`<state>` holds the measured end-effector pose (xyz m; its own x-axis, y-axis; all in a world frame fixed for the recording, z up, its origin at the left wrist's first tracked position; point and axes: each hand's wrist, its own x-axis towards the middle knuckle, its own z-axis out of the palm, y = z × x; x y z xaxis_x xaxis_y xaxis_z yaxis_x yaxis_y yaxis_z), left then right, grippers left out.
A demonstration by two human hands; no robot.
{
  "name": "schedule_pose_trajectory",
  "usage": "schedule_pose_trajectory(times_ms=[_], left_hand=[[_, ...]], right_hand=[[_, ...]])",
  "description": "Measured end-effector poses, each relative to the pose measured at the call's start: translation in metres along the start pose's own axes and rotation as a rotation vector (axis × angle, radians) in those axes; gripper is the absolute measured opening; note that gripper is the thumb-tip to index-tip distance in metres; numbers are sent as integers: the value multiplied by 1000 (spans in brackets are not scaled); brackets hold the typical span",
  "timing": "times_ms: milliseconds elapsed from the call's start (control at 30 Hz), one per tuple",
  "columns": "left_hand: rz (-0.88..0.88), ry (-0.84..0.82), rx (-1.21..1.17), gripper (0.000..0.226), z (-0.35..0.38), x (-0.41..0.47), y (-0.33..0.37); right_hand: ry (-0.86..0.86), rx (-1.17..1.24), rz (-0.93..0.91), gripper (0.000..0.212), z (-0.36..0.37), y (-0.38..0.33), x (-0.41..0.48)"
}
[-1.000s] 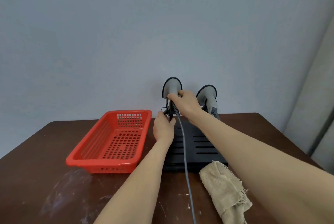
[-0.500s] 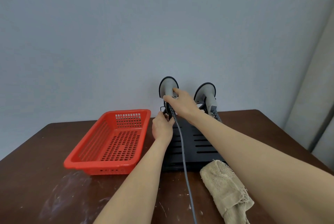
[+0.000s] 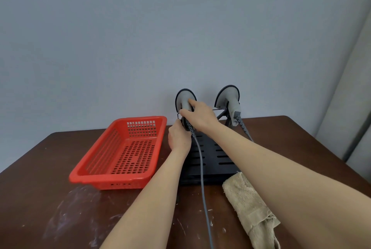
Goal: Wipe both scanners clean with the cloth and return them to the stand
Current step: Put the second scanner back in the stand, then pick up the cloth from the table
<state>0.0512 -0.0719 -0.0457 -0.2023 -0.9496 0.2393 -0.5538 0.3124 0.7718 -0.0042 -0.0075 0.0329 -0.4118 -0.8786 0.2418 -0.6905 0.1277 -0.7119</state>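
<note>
Two grey scanners stand head-up at the back of a black slotted stand (image 3: 218,160). My right hand (image 3: 200,117) grips the handle of the left scanner (image 3: 184,97), whose grey cable (image 3: 202,178) runs toward me. My left hand (image 3: 178,138) holds the stand's wire holder just below that scanner; its fingertips are hidden. The right scanner (image 3: 228,97) sits untouched in its holder. A beige cloth (image 3: 247,206) lies crumpled on the table at the stand's front right corner.
A red perforated plastic basket (image 3: 122,152) sits left of the stand, holding nothing visible. The dark brown table (image 3: 50,198) has white smears at front left. A plain wall rises right behind the stand.
My right hand has shifted slightly on the left scanner's handle and my view has tilted. Both hands stay at the left scanner and stand.
</note>
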Motion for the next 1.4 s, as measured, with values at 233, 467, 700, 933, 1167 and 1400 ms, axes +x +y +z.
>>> schedule_pose_trajectory(times_ms=[233,467,700,933,1167,1400], left_hand=[[1,-10,65,14,-6,1,3],[64,-166,177,25,-16,11,5],[47,-254,256,35,-51,-1,23],[84,-166,286,50,-98,-15,39],[247,-35,260,36,-121,-61,62],[241,-356,244,30,-102,-130,87]], right_hand=[[25,-3,8,21,2,3,3],[-5,35,45,22,0,-1,4],[-52,3,49,37,-7,-5,-3],[30,-52,71,54,-37,-11,-30],[7,-77,70,51,-59,-7,-72],[-148,-159,106,33,-88,12,-121]])
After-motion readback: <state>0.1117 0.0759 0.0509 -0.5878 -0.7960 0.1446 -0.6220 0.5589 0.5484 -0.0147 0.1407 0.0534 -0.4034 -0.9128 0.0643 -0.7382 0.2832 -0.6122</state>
